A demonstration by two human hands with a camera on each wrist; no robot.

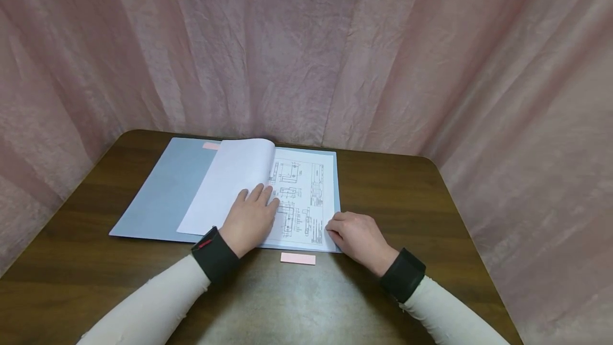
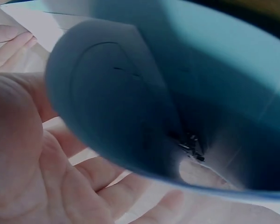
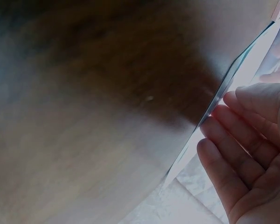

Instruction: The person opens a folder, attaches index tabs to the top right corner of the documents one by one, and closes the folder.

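Observation:
A light blue folder point(image 1: 148, 201) lies spread on the table. A white sheet point(image 1: 232, 166) is turned over its left part, curving up near the middle. To the right shows a printed technical drawing point(image 1: 306, 212). My left hand point(image 1: 251, 220) rests with extended fingers on the turned sheet, fingertips by the drawing. In the left wrist view, the curled sheet point(image 2: 102, 93) arches beside the palm. My right hand point(image 1: 359, 236) touches the lower right edge of the papers. Its thumb and fingertips point(image 3: 214, 128) are close together there; whether paper is between them cannot be told.
A pink strip point(image 1: 298, 259) lies on the brown wooden table point(image 1: 402, 190) just below the folder. Another pink strip point(image 1: 210, 146) sits on the folder's upper part. Pink curtains point(image 1: 297, 52) hang behind the table and along its sides.

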